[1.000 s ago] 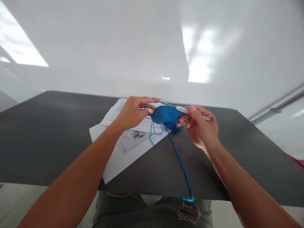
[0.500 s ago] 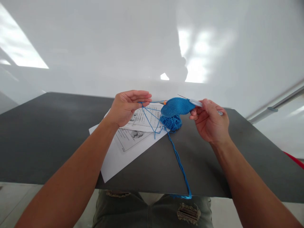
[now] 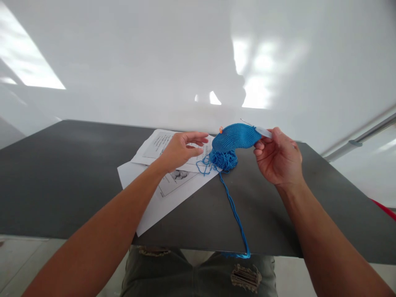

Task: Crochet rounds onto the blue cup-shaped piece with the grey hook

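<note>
My right hand (image 3: pixel 280 159) is closed round the pale handle of a crochet hook (image 3: pixel 263 132), whose thin metal shaft points up and left. Its fingertips also touch the end of a curved blue crochet piece (image 3: pixel 236 137), which is raised above the table. An orange stitch marker (image 3: pixel 220 130) is clipped to the piece's left end. Below it lies a loose ball of blue yarn (image 3: pixel 225 161), partly covered by the piece. To the left, my left hand (image 3: pixel 181 150) hovers over the papers with fingers apart and nothing visible in them.
Printed sheets of paper (image 3: pixel 154 210) lie on the dark table (image 3: pixel 62 185), under my left hand. A blue yarn strand (image 3: pixel 233 206) runs from the ball to the table's front edge and hangs over it. A pale wall (image 3: pixel 154 62) rises behind the table.
My left hand has let go of the taut yarn and moved right and slightly down, its fingers spreading. The yarn now lies slack by the ball. The crochet piece has shifted slightly right.
</note>
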`<action>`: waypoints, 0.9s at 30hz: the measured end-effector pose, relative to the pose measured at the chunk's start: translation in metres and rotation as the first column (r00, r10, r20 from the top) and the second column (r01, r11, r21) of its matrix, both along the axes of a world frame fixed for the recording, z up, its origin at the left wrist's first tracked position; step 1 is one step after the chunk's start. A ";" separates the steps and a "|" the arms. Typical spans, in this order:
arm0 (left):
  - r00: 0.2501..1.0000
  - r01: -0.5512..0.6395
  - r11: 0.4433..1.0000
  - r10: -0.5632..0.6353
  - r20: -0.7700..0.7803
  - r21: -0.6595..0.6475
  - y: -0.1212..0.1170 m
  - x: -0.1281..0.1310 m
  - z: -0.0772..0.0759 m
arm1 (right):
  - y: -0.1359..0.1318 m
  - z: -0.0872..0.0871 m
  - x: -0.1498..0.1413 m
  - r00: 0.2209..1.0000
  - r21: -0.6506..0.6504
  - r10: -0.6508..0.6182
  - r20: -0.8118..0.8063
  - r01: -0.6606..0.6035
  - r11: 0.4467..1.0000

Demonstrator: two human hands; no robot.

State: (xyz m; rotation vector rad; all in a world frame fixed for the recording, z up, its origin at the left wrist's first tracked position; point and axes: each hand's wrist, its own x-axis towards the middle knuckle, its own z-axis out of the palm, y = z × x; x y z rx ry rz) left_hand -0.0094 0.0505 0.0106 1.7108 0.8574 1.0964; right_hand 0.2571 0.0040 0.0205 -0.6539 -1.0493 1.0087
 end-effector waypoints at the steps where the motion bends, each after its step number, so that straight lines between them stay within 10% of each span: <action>1: 0.998 0.055 0.998 -0.055 -0.016 -0.014 -0.002 0.005 -0.002 | 0.000 -0.001 0.002 1.000 -0.004 0.026 -0.010 -0.026 1.000; 10: 0.972 0.220 0.967 -0.207 0.110 -0.127 -0.006 0.013 -0.007 | 0.008 -0.002 0.026 0.970 -0.007 0.095 -0.223 -0.099 0.995; 20: 0.951 0.284 0.959 -0.280 0.131 -0.012 -0.009 0.029 0.023 | 0.011 0.015 0.032 0.892 0.109 0.205 -0.402 -0.176 0.978; 27: 0.963 0.242 0.955 -0.215 0.160 -0.172 -0.019 0.033 0.007 | 0.001 0.023 0.038 0.865 0.064 0.166 -0.474 -0.154 0.986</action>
